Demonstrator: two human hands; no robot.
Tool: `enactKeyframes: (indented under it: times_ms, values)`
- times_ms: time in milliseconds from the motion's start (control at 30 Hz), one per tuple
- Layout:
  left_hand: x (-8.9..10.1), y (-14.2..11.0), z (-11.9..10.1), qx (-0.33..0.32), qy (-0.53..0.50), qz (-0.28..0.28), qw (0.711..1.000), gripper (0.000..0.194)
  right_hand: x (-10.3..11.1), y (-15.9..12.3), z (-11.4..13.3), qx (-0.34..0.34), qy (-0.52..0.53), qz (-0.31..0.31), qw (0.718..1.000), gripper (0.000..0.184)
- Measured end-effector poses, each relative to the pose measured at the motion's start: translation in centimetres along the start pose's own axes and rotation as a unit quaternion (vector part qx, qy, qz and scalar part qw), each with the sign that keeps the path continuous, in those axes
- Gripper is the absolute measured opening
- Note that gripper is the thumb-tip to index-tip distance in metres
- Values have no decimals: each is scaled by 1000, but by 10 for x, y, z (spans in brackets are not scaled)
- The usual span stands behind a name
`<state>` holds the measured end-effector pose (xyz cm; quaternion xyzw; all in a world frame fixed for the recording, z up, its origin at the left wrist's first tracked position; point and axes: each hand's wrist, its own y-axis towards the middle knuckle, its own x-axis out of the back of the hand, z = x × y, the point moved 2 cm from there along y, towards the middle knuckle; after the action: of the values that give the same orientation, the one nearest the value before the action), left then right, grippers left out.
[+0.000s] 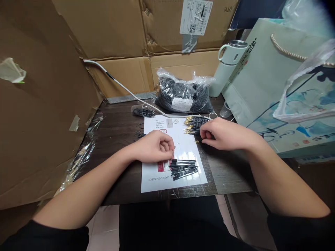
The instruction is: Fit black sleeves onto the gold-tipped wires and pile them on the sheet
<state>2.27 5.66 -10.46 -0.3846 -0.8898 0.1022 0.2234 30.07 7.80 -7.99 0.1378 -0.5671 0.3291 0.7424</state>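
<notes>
My left hand [158, 146] is over the white sheet [183, 146], fingers curled in and thumb against the index finger. Whatever it pinches, if anything, is too small to name. Just below it on the sheet lies a row of thin black rods [184, 168], side by side. At the sheet's upper right edge, my right hand [220, 134] touches or nearly touches a bundle of black wires with gold tips [195, 124]. Its fingers are bent together, and what is between them is hidden. A few loose gold-tipped pieces [197, 142] lie beneath its fingertips.
A clear bag of black pieces [184, 92] stands at the back, near a pale green flask [227, 66]. Short black tubes [138, 134] lie left of the sheet. A white cable [125, 89] crosses the table. Cardboard [117, 31] walls the back and left; a paper bag [288, 90] stands right.
</notes>
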Motion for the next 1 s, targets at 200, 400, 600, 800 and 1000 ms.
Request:
enactKeyframes:
  times_ms: [200, 400, 600, 800, 1000]
  values:
    - [-3, 16, 16, -77, 17, -206, 975, 9, -9, 6, -5, -16, -25, 42, 999, 1]
    - [-10, 20, 24, -108, 42, -258, 959, 11, -19, 12, -1, -6, -28, 48, 998, 13]
    - [-12, 25, 32, -111, 39, -265, 957, 14, -30, 14, 4, 42, -30, -9, 999, 11]
    - [-12, 27, 33, -106, 35, -268, 957, 16, -34, 18, 14, 53, -18, -54, 997, 14]
    - [-14, 26, 31, -119, 45, -269, 955, 16, -38, 24, 26, 81, 94, -110, 986, 12]
